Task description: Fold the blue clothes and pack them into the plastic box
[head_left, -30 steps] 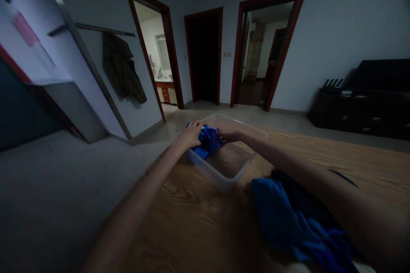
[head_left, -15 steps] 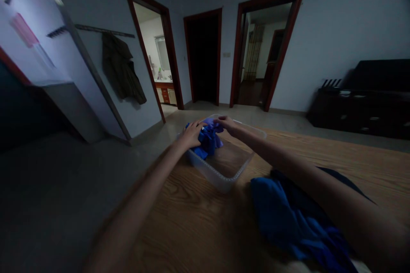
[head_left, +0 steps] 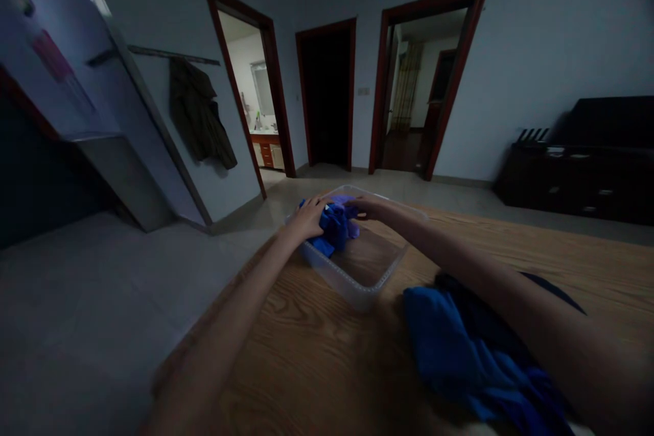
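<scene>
A bunched blue cloth (head_left: 333,230), with a purple part (head_left: 353,229) showing beside it, lies in the far left part of a clear plastic bin (head_left: 357,289). My left hand (head_left: 308,219) is closed over the left side of the blue cloth, at the bin's left rim. From the right, my right hand (head_left: 368,207) reaches inside the bin, its fingers closed on the upper right edge of the cloth. Its fingertips are partly hidden in the folds. Under my right forearm, a loose heap of blue clothes (head_left: 444,334) lies on the table.
The bin stands on a wood-grain table (head_left: 291,354), near its far left corner. A dark garment (head_left: 546,283) lies by the blue heap. Beyond are a hanging jacket (head_left: 200,112), doorways and a dark cabinet (head_left: 567,180) at the right.
My right hand has dipped a little lower into the bin, and the cloth at its fingers has sunk with it. My left hand stays on the blue cloth. The view has shifted slightly.
</scene>
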The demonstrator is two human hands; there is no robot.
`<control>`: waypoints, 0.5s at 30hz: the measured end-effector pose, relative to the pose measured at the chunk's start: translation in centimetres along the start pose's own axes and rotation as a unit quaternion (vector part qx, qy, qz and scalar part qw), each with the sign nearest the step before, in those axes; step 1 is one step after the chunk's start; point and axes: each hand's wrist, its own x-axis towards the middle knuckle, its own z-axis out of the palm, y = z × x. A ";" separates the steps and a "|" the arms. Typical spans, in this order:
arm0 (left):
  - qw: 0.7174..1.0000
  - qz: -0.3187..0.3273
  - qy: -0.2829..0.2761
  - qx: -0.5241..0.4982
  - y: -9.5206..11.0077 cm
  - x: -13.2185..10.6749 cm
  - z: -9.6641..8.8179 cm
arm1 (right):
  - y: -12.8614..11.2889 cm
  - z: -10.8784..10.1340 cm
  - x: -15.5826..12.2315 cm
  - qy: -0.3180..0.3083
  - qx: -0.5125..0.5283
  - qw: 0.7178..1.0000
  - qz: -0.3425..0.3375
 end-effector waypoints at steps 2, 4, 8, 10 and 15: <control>1.000 0.002 0.000 -0.004 0.0 -0.1 0.0 | -0.6 -0.6 0.3 0.026 -0.001 0.999 -0.027; 1.000 0.000 0.002 -0.008 -0.1 -0.3 0.0 | -1.7 -0.9 0.6 0.053 -0.007 0.997 -0.056; 1.000 -0.025 0.009 -0.014 -0.2 -0.5 0.3 | -4.4 -0.5 0.7 0.085 -0.029 0.985 -0.145; 0.999 -0.042 0.011 -0.017 -0.3 -0.4 0.6 | -5.2 0.2 0.0 0.083 -0.043 0.978 -0.187; 0.997 -0.063 0.004 -0.034 0.0 0.6 0.8 | -5.0 1.9 -2.8 0.063 -0.054 0.967 -0.241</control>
